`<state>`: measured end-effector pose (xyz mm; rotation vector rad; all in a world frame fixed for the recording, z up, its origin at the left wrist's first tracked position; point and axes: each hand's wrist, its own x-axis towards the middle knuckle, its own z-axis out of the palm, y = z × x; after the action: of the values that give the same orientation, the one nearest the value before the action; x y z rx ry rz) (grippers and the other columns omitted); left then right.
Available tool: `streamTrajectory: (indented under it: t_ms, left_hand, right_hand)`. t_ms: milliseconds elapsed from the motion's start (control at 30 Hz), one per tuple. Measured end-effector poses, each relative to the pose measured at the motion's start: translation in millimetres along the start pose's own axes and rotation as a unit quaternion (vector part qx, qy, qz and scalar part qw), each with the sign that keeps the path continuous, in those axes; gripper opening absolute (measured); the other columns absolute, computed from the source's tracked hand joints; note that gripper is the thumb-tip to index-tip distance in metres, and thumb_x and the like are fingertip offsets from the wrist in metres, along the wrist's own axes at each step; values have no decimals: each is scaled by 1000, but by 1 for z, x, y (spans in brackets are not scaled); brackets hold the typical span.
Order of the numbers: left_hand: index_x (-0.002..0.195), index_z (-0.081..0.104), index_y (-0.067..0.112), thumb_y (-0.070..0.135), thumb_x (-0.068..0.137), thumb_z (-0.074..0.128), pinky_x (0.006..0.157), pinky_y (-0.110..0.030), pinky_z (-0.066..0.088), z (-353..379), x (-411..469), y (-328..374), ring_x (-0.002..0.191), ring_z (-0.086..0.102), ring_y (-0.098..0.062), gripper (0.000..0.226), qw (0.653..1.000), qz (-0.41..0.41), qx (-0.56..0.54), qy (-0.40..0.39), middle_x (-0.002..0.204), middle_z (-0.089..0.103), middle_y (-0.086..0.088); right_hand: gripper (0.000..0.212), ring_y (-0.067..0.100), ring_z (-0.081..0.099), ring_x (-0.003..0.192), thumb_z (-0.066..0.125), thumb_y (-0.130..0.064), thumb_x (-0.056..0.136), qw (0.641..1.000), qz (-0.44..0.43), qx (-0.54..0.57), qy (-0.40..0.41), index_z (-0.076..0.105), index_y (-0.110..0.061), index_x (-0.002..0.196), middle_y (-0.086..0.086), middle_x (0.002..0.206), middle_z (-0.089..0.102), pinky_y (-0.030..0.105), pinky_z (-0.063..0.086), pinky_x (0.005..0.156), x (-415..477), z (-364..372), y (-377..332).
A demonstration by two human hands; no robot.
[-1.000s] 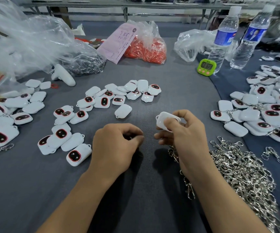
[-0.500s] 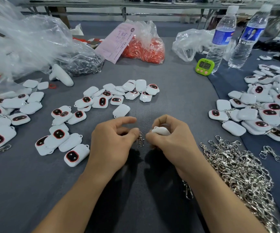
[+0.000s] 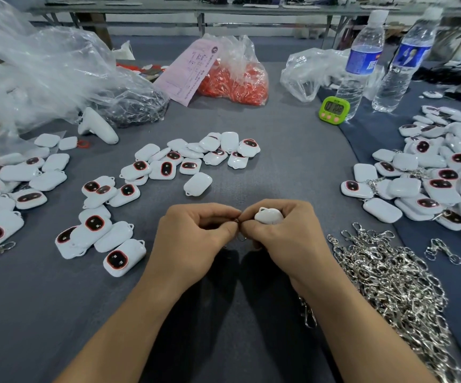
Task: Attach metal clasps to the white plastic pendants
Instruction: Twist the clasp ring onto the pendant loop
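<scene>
My right hand (image 3: 282, 236) grips a white plastic pendant (image 3: 268, 216), its small loop turned towards the left. My left hand (image 3: 196, 239) pinches a small metal clasp (image 3: 239, 229) between thumb and fingers, right at the pendant's loop. The two hands touch at the fingertips above the grey table (image 3: 279, 167); most of the clasp is hidden by them. A heap of loose metal clasps (image 3: 389, 280) lies at the right, beside my right forearm.
Loose white pendants (image 3: 174, 164) are scattered ahead and at the left (image 3: 96, 230). Pendants with clasps on them (image 3: 428, 183) are piled at the right. Behind stand a green timer (image 3: 334, 109), two water bottles (image 3: 362, 59), a bag of orange parts (image 3: 235, 81) and clear plastic bags (image 3: 44, 78).
My hands have come together: the left hand brought the clasp to the right until it met the pendant's loop, and the right hand turned the pendant down and inward.
</scene>
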<state>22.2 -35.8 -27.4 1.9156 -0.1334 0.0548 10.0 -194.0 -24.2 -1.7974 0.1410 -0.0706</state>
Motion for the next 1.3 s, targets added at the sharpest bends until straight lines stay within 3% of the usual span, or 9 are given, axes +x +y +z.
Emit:
streamTrajectory:
  t_ms: [167, 300, 433, 567, 700, 833, 933, 1067, 1300]
  left_hand:
    - [81, 80, 35, 10, 76, 83, 63, -4, 48, 0, -5, 2, 70, 71, 7, 26, 999, 24, 47, 12, 72, 74, 21]
    - [88, 79, 39, 14, 75, 83, 68, -5, 48, 1, -8, 4, 74, 68, 11, 28, 991, 68, 111, 13, 76, 72, 29]
    - [90, 79, 40, 25, 83, 78, 70, -7, 48, 2, -9, 3, 75, 66, 14, 16, 985, 94, 141, 44, 79, 70, 35]
    - [83, 79, 38, 27, 86, 75, 65, -12, 50, 2, -5, 2, 70, 68, 7, 13, 991, 63, 105, 62, 71, 71, 27]
    - [75, 80, 34, 25, 80, 81, 61, -5, 45, 1, -2, 2, 66, 68, 6, 11, 995, 20, 53, 79, 67, 72, 21]
    - [73, 79, 34, 26, 77, 84, 61, -4, 45, 0, -3, 2, 65, 68, 7, 10, 993, 45, 71, 85, 66, 71, 24]
    - [79, 78, 38, 26, 80, 82, 58, -13, 47, 0, -5, 0, 62, 66, -3, 13, 989, 77, 109, 61, 67, 71, 21]
    - [86, 80, 35, 19, 83, 79, 70, -5, 46, 2, -8, 0, 76, 68, 8, 17, 982, 119, 137, 52, 80, 71, 33]
    - [86, 74, 45, 12, 75, 85, 65, -4, 47, 2, -7, 3, 71, 68, 9, 36, 994, 63, 65, 67, 76, 73, 28]
  right_hand:
    - [18, 11, 60, 52, 78, -7, 76, 1000, 5, 9, 10, 79, -25, 71, 0, 61, 69, 26, 51, 54, 1, -1, 2]
    - [18, 11, 60, 50, 79, -8, 77, 1000, 16, 16, 13, 78, -25, 71, -1, 58, 68, 24, 48, 52, 2, -1, 2]
    - [18, 11, 59, 50, 81, -8, 78, 1000, 13, 22, 16, 78, -25, 71, -1, 59, 68, 22, 47, 50, 2, -3, 2]
    - [20, 8, 59, 50, 79, -7, 78, 1000, 1, 10, 23, 78, -26, 71, -3, 61, 69, 20, 49, 51, 1, -3, 1]
    - [22, 4, 61, 54, 80, -10, 78, 999, -26, -34, 26, 77, -31, 71, -8, 64, 71, 19, 50, 53, -2, -4, -1]
    - [21, -2, 66, 68, 83, -19, 77, 991, -69, -105, 53, 77, -39, 73, -20, 67, 71, 9, 47, 57, -5, -2, -4]
    - [21, -2, 67, 70, 84, -16, 78, 986, -97, -122, 55, 77, -36, 73, -20, 66, 70, 8, 47, 58, -6, -2, -4]
    - [19, 0, 65, 67, 81, -16, 79, 984, -84, -148, 47, 78, -33, 72, -15, 62, 69, 11, 48, 57, -6, -2, -4]
    - [17, 2, 65, 63, 78, -15, 78, 989, -72, -125, 38, 77, -29, 68, -13, 61, 69, 10, 45, 53, -6, -2, -5]
